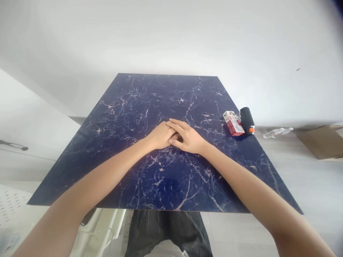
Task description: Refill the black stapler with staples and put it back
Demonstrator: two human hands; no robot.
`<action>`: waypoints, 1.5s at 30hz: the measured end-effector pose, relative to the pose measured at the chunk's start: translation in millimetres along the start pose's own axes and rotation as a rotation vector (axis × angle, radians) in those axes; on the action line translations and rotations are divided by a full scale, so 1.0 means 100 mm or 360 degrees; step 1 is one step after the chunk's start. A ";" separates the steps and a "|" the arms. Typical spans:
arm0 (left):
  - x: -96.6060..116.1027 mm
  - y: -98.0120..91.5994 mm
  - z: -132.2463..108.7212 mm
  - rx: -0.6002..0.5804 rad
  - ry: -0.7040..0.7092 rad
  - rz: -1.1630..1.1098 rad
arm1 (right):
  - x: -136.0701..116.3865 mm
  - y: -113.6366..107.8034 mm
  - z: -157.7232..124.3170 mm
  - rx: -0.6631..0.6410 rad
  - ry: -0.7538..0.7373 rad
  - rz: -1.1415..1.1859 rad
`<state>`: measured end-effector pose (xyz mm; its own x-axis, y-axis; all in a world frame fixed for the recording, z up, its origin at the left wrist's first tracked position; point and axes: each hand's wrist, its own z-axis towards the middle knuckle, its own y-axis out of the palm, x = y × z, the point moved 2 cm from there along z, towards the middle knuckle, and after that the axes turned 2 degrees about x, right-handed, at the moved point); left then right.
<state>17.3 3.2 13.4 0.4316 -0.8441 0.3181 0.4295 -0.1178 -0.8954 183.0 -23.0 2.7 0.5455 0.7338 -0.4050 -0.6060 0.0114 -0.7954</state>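
Near the middle of a dark blue marble-patterned table (160,178), my two hands rest one on the other. My left hand (160,135) lies beneath, back up, its fingers mostly hidden under the other hand. Across it lies my right hand (189,137), fingers stretched out over the back of the left and thumb apart from them. No object shows in either hand.
At the table's right edge, a small red and white box (233,124) stands beside a black cylindrical item (247,120) with an orange part. Beyond that edge are a clear plastic item (278,132) and a cardboard box (321,141). A white wall (171,39) rises behind the table.
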 end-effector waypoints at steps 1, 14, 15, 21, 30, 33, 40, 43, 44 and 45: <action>0.00 0.00 0.00 0.0001 -0.0007 -0.0009 | 0.00 0.00 0.00 -0.0002 0.0005 -0.0002; -0.03 0.01 0.00 0.0012 0.0053 0.0069 | 0.01 0.01 -0.01 -0.0017 0.0002 -0.0021; -0.03 0.01 0.00 0.0013 0.0058 0.0074 | 0.01 0.01 -0.02 -0.0017 0.0002 -0.0021; -0.03 0.04 -0.06 0.0137 0.0062 0.0151 | 0.04 -0.05 -0.08 0.0024 -0.0039 -0.0136; 0.13 0.02 -0.22 0.0352 0.0211 0.0234 | 0.63 -1.15 -0.43 0.0585 0.0554 -0.0902; 0.17 -0.09 -0.37 0.0261 0.0184 0.0263 | 0.95 -1.55 -0.69 0.0651 0.1237 -0.1202; -0.07 -0.36 -0.65 0.0201 -0.0107 0.0224 | 1.40 -1.83 -1.08 0.0000 0.1973 -0.0833; -0.15 -0.36 -0.67 0.0122 -0.0154 0.0275 | 1.34 -1.80 -1.03 0.0027 0.1906 -0.0904; -0.15 -0.34 -0.67 0.0085 -0.0150 0.0299 | 1.31 -1.77 -0.99 0.0024 0.1888 -0.0901; -0.15 -0.33 -0.67 0.0054 -0.0142 0.0322 | 1.28 -1.73 -0.95 0.0018 0.1864 -0.0886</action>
<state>-56.0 -15.2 17.1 0.5795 -0.7990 0.1607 0.3527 0.0682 -0.9332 412.1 4.5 46.0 0.8994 -0.3987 -0.1790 -0.1373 0.1311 -0.9818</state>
